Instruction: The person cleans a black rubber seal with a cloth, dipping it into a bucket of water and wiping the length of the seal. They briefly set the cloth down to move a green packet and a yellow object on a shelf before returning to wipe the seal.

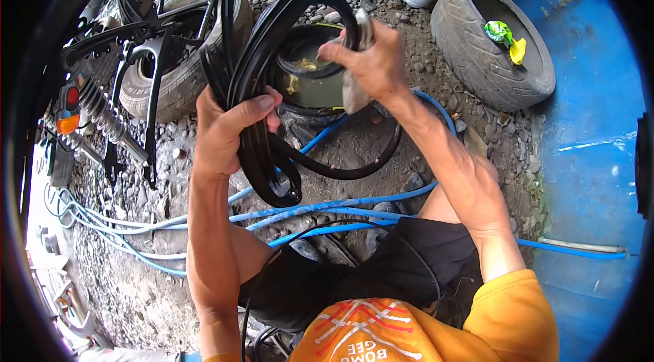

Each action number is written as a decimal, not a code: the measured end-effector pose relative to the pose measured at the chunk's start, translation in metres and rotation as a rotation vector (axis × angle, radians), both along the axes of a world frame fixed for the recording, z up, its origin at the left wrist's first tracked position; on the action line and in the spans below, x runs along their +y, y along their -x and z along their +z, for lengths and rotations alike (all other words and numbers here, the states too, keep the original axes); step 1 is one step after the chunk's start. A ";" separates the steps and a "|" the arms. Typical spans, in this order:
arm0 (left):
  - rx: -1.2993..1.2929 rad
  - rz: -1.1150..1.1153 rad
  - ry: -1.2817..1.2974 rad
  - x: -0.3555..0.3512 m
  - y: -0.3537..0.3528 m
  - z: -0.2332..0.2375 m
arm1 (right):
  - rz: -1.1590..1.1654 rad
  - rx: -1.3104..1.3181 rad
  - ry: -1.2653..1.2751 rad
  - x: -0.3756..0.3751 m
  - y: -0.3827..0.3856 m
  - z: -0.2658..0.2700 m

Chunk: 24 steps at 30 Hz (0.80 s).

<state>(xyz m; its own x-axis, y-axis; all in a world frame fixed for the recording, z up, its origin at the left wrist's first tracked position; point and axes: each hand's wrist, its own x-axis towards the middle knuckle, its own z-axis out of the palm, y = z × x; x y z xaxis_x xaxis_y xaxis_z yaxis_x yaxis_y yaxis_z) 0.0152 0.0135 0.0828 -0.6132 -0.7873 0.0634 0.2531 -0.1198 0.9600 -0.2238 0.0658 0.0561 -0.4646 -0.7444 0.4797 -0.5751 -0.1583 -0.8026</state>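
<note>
My left hand (235,123) is closed around a bundle of long, glossy black rubber strips (276,28), which loop above and below the fist. In my right hand (375,62) is a pale, dirty cloth (357,89), pressed around one curved length of the same black strip. The fingers on its far side are partly hidden. Below the two hands sits a round dark basin (306,113) of murky water, with yellowish bits in it. One loop of strip hangs down in front of the basin.
Blue hoses (334,204) cross the stony ground before my knees. At left stands a black motorcycle frame (153,25) beside a worn tire (160,100). Another tire (463,49), with a green and yellow wrapper (504,38) on it, lies by a blue wall (593,89).
</note>
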 end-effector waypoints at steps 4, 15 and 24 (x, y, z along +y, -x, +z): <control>-0.036 -0.035 -0.085 -0.005 0.002 -0.016 | 0.248 -0.234 -0.179 0.015 -0.034 -0.008; 0.027 -0.008 -0.072 -0.013 -0.014 -0.018 | 0.205 -0.310 -0.205 0.000 0.043 -0.026; 0.011 0.068 -0.089 -0.017 -0.014 -0.026 | 0.124 -0.918 -0.842 0.019 0.133 -0.049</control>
<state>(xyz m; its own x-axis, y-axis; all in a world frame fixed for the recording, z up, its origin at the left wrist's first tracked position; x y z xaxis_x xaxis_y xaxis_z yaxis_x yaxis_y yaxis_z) 0.0294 -0.0039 0.0571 -0.5579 -0.8299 -0.0017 0.2743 -0.1864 0.9434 -0.3572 0.0849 0.0072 -0.2797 -0.7247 -0.6297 0.2317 0.5855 -0.7768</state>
